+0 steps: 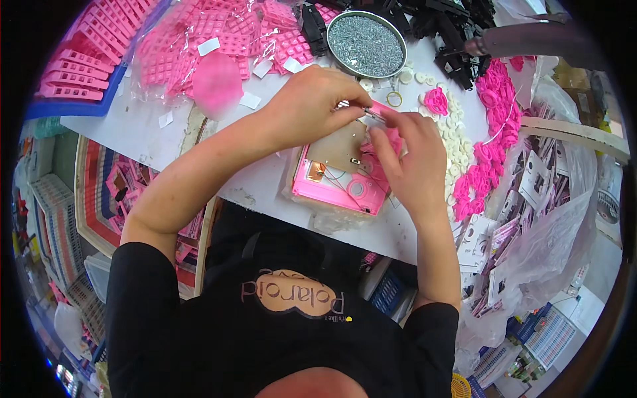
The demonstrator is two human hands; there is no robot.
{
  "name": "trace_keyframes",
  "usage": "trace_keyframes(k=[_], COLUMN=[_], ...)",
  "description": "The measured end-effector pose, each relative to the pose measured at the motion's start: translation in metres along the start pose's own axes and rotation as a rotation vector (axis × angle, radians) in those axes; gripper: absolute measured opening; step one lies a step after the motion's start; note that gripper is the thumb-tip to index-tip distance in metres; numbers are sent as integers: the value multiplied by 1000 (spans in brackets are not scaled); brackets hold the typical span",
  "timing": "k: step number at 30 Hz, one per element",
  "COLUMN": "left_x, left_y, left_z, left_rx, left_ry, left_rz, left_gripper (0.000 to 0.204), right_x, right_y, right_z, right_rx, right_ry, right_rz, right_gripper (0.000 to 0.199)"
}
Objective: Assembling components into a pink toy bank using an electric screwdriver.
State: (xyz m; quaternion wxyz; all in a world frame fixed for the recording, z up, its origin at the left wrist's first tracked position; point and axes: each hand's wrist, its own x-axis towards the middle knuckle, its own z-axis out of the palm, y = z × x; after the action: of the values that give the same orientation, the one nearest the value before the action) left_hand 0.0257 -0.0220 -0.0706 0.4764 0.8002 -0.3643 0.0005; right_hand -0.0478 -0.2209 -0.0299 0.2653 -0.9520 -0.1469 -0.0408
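A pink plastic housing [312, 184] lies on the worktable in front of me, with a flat tan board [332, 147] over its upper part. Thin wires, a copper-coloured patch [316, 172] and a round grey disc [359, 190] show in its lower part. My left hand [312, 106] reaches over the housing's top edge, fingers pinched. My right hand [415, 149] is closed at the upper right corner, opposite it. Between the fingertips of both hands sits a small silvery part [374, 115], its exact kind too small to tell. Pink plastic [388, 146] shows beneath my right fingers.
Beyond my hands stands a round tin [367, 45] of small metal screws. White round pieces [448, 146] and pink rings [491, 149] lie to the right. Bagged pink grid parts [232, 46], a blue crate [79, 99] and black parts [451, 33] surround the far side.
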Motion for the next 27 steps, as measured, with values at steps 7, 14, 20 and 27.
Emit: trace_keyframes(k=[7, 14, 20, 27], left_x=[0, -1, -13, -13], left_y=[3, -3, 0, 15], left_z=[2, 5, 0, -4], left_rx=[24, 144, 183, 98], left_ry=[77, 98, 102, 41], left_rz=[-58, 168, 142, 37], left_gripper=[17, 12, 13, 10], right_x=[21, 21, 5, 27], right_y=[11, 12, 55, 199], right_z=[10, 3, -13, -32], right_rx=[152, 38, -51, -332], right_ry=[168, 94, 194, 410], right_rz=[-65, -194, -26, 70], right_gripper=[13, 26, 27, 26])
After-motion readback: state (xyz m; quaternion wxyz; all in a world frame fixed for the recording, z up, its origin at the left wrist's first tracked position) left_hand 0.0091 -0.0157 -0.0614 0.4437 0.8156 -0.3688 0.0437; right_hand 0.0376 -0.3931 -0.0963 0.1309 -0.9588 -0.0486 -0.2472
